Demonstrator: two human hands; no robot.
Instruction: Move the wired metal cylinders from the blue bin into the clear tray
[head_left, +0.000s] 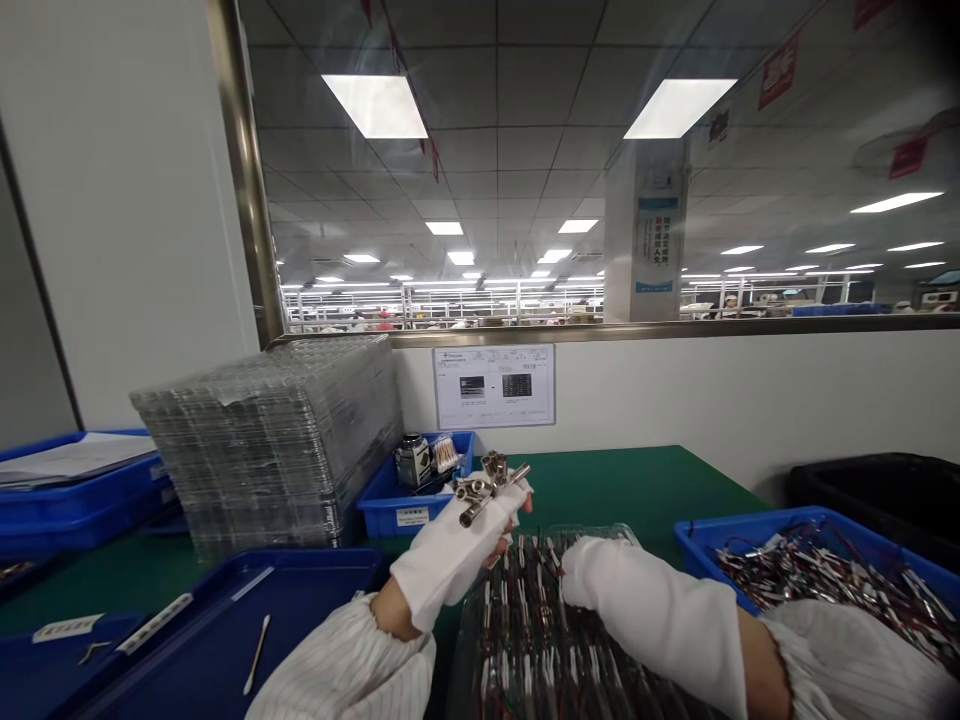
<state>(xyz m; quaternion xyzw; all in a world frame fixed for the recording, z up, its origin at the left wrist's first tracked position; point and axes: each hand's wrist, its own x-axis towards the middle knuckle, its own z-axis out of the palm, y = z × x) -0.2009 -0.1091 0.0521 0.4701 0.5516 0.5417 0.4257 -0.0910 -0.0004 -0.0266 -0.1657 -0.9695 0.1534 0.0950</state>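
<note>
My left hand point(480, 520), in a white glove with bare fingertips, is closed around a bunch of short silvery metal tubes point(491, 488) that stick out in several directions. It is raised over the far left edge of a clear plastic tray point(626, 533). Rows of thin metal parts with white and dark wires point(525, 600) fill the tray's slots. My right hand point(600, 572), also gloved in white, reaches down at the tray's far right part. Its fingers are curled downward, and whatever they pinch is hidden behind the glove.
A blue bin point(694, 535) of wired metal parts stands at right, before a black bin point(877, 470). At left are stacked clear trays point(262, 450) and a blue tray point(202, 650) with a cotton swab point(257, 655). A small blue box point(379, 520) holds a bottle and swabs.
</note>
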